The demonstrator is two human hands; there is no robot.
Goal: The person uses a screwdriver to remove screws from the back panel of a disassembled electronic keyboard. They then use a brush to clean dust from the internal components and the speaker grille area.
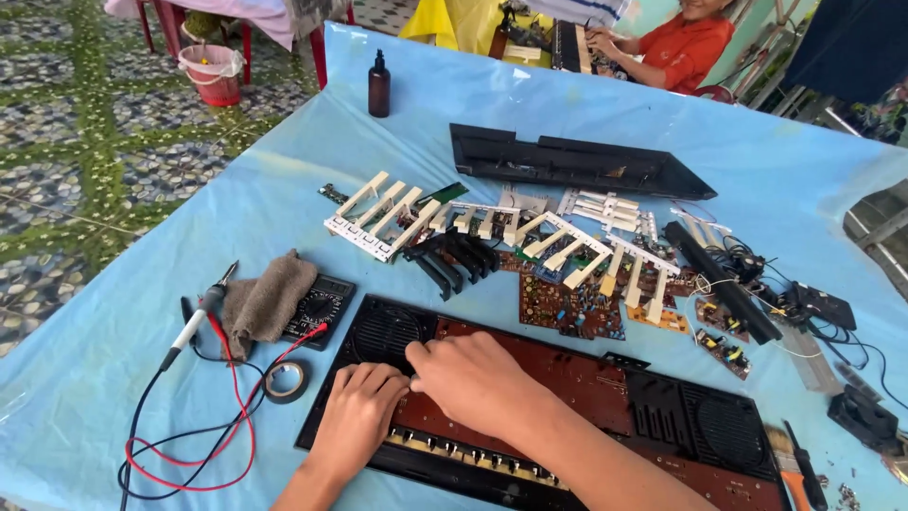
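A black keyboard casing (662,397) lies open on the blue-covered table (142,312), with a long brown circuit board (577,369) inside it. My left hand (359,412) rests knuckles-up on the board's left end, beside the round speaker grille (383,331). My right hand (468,378) crosses over it and presses fingertips onto the board near the same grille. Neither hand shows a tool; what the fingertips pinch is hidden.
Cream key sets (378,213) and black keys (459,255) lie behind the casing, with loose circuit boards (567,308), a black top cover (567,161), a brown bottle (379,85). A multimeter (322,308), cloth (270,298), tape roll (286,380), soldering iron (199,317) sit left. Another person (681,43) sits far back.
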